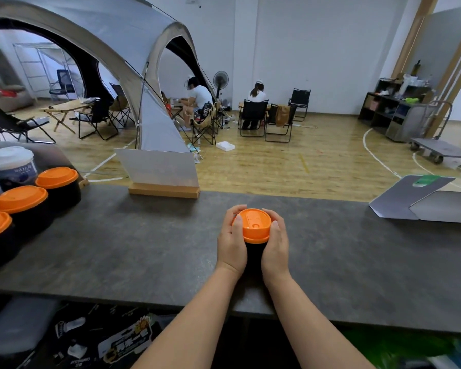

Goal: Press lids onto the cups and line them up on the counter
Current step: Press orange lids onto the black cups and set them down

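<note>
From the head camera, a black cup (254, 255) is standing upright near the middle of the dark grey desk (343, 262), capped by an orange lid (255, 225). The left hand (232, 242) is wrapping the cup's left side, its fingers curling up over the lid's rim, and the right hand (275, 243) is gripping the opposite side the same way, thumb resting at the lid's edge. Well apart at the left edge of the desk, three more lidded black cups (24, 206) are sitting in a diagonal row, just beside white-lidded printed cups (11, 163). A white sign in a wooden base (160, 173) is standing at the desk's far edge, and a grey folded stand (421, 201) is lying at the far right.
</note>
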`<move>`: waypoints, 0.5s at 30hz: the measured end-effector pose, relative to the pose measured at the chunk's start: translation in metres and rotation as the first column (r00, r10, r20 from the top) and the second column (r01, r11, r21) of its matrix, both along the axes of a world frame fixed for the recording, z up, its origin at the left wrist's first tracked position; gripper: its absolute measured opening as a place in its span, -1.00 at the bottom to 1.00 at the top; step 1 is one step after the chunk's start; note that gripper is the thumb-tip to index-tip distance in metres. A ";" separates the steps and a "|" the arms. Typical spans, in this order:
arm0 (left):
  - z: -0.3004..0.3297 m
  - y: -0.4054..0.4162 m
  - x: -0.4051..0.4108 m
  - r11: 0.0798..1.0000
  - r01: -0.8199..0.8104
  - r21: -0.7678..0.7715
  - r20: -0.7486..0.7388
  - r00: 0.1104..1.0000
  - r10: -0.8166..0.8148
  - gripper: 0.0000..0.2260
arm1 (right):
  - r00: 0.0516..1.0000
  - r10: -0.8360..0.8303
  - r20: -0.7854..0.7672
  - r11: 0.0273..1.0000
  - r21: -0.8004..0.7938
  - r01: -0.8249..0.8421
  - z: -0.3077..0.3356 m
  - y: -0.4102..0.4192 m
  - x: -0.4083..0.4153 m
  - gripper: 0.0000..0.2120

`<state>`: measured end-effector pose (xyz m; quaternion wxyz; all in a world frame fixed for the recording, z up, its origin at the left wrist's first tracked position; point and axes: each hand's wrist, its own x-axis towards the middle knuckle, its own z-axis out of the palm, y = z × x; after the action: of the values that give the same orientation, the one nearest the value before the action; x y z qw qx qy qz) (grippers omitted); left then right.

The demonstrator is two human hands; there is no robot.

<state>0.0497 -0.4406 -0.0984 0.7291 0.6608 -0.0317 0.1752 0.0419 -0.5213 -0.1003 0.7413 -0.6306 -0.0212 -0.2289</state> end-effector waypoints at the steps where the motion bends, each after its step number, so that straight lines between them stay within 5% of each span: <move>1: 0.001 0.000 -0.001 1.000 0.008 -0.015 0.013 1.000 -0.008 -0.69 | 1.000 0.002 0.000 1.000 -0.006 -0.002 -0.001 0.000 0.001 -0.63; 5: 0.003 0.002 0.000 1.000 0.022 -0.004 0.016 1.000 -0.022 -0.61 | 1.000 -0.012 0.009 0.999 -0.053 0.012 -0.005 -0.001 0.006 -0.64; 15: 0.000 0.007 -0.003 0.996 -0.002 0.085 -0.031 1.000 0.005 -0.80 | 0.994 -0.096 0.043 0.992 -0.076 0.099 -0.003 -0.001 -0.001 -0.68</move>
<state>0.0471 -0.4341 -0.0981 0.7005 0.6938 -0.0265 0.1648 0.0412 -0.5227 -0.1037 0.7034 -0.6548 -0.0140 -0.2761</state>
